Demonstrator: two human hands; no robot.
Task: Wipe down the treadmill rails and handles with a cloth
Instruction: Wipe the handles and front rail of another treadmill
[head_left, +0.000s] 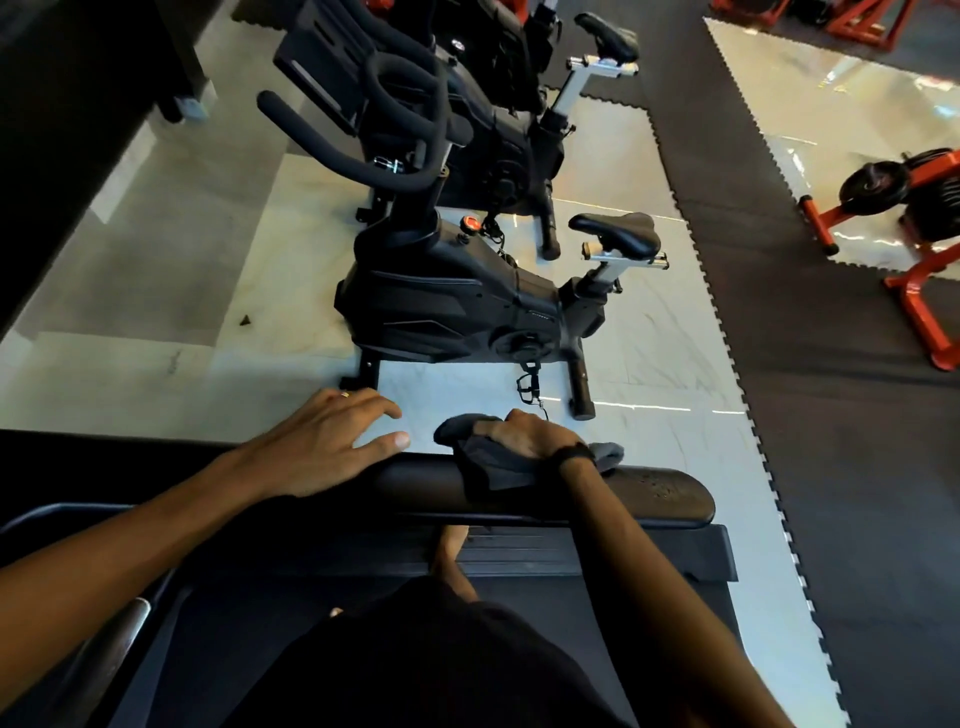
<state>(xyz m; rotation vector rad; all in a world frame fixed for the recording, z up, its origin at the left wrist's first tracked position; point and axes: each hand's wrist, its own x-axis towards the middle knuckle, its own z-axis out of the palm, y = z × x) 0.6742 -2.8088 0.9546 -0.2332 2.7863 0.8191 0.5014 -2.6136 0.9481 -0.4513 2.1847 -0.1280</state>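
Observation:
A black padded treadmill rail (649, 493) runs left to right across the lower middle of the head view. My right hand (524, 434) grips a dark grey cloth (483, 470) wrapped over the top of the rail, fingers curled round the far side. A dark band sits on that wrist. My left hand (332, 441) hovers or rests at the rail just left of the cloth, fingers spread and fairly straight, a ring on one finger. The treadmill belt (597, 603) lies below the rail, with my bare foot on its side strip.
Two black exercise bikes (457, 301) stand on the pale tiled floor just beyond the rail. Dark foam mats (810, 395) cover the floor to the right. An orange weight rack (914, 218) with black plates stands at the far right. A curved handle (104, 644) shows at lower left.

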